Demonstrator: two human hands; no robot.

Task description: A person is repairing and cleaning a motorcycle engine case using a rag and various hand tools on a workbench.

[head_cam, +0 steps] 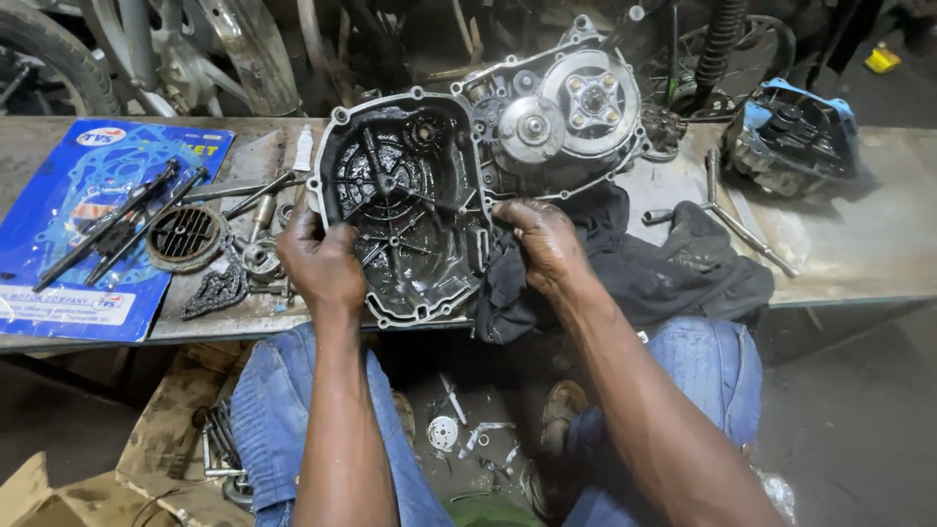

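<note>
Head view, looking down at your lap and a low metal bench (859,254). Both your hands grip a black, oily engine side cover (405,205), inner face up, at the centre of the bench. Your left hand (320,262) clasps the cover's edge at 9 o'clock, fingers curled over the rim. Your right hand (547,242) holds the edge at 3 o'clock, thumb pressed on the inner face, fingers wrapped behind.

Just past the cover, at 1 o'clock, sits the open engine case (566,112) with its clutch and gears showing. A dark rag (664,273) lies bunched under your right hand and spreads toward 3 o'clock. Beyond it, a long T-handle wrench (732,220) rests on the bench, and a second greasy engine part (795,137) stands at 2 o'clock.

At 9 o'clock lie a round slotted metal disc (185,237), a short chain (217,290) and a blue gasket packet (68,244) with dark rods across it.
</note>
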